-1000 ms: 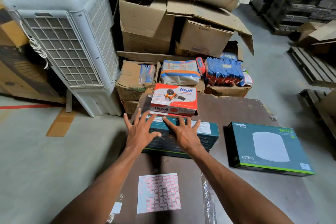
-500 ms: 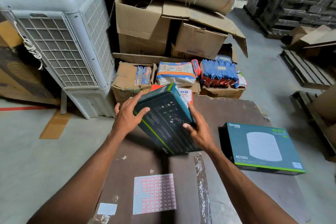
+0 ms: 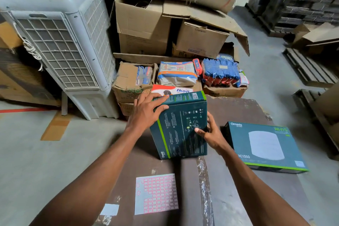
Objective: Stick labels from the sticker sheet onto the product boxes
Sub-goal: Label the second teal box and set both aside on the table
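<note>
Both hands clamped the dark green Omada box (image 3: 180, 128), tipped up on its near edge on the brown board (image 3: 238, 108): the left hand (image 3: 146, 113) gripped its upper left corner, the right hand (image 3: 211, 134) its right edge. Right of that box lay a second Omada box (image 3: 266, 145), flat. Nearer than it, on the board, lay the sticker sheet (image 3: 156, 193).

I see a brown board (image 3: 238, 112) on the floor. On it lie a sticker sheet (image 3: 156, 194), a flat teal box (image 3: 264, 146) and a white scrap (image 3: 110, 209).
</note>
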The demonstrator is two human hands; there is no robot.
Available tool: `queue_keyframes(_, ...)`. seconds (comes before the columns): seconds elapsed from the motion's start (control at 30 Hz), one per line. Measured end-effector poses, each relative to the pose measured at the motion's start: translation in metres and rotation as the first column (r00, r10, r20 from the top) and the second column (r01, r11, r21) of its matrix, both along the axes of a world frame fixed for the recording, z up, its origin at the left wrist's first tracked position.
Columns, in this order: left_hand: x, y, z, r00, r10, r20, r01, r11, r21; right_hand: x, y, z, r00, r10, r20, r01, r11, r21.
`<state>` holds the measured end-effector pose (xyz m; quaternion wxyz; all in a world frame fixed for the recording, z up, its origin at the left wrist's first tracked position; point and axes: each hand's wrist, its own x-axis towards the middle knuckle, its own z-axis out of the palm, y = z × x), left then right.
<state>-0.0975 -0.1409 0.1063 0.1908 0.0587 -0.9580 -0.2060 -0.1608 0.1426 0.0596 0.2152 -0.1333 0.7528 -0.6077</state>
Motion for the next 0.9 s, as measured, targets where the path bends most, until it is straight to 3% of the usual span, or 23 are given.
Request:
queue_keyframes(0.23, -0.002, 0.037, 0.005, 1.0, -0.011, -0.006, 0.01, 0.994, -0.113, 0.002, -0.008, 0.026, 0.968, -0.236, -0.089, 0.22, 0.962, -0.161)
queue_keyframes(0.43, 0.001, 0.04, 0.006, 0.999, -0.04, 0.006, 0.041, 0.991, -0.124, 0.005, -0.002, 0.028, 0.966, -0.24, -0.093, 0.22, 0.958, -0.181)
queue_keyframes(0.7, 0.003, 0.05, 0.005, 0.999, -0.028, -0.031, 0.023, 0.991, -0.134, 0.014, -0.002, 0.013, 0.971, -0.238, 0.04, 0.24, 0.943, -0.229)
queue_keyframes(0.9, 0.003, 0.053, -0.004, 0.993, 0.024, -0.113, -0.033, 0.996, -0.085, 0.014, -0.004, 0.02, 0.98, -0.199, -0.026, 0.192, 0.968, -0.163)
